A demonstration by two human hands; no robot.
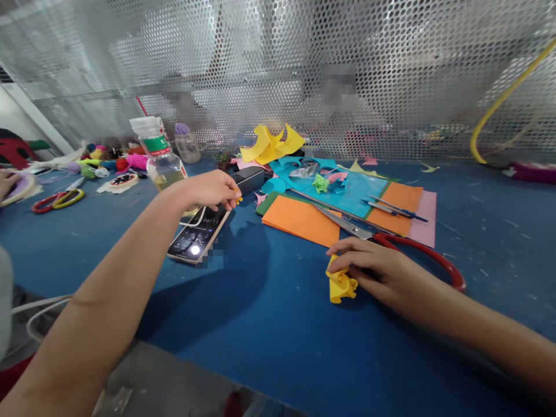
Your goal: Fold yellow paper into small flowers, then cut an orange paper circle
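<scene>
My left hand is pinched on a small yellow scrap, of which only a bit shows past the fingertips. It is held above a lit phone, close to a dark box-shaped object. Low over the blue table, my right hand has its thumb and fingers closed on a curled yellow paper flower. Behind that hand lie large scissors with red handles, their blades resting by a stack of orange paper.
Blue paper, tweezers and yellow offcuts lie at the back. A bottle of yellowish liquid stands left, beyond my forearm. Further left are scissors, yarn and another person's hand. Perforated metal borders the table.
</scene>
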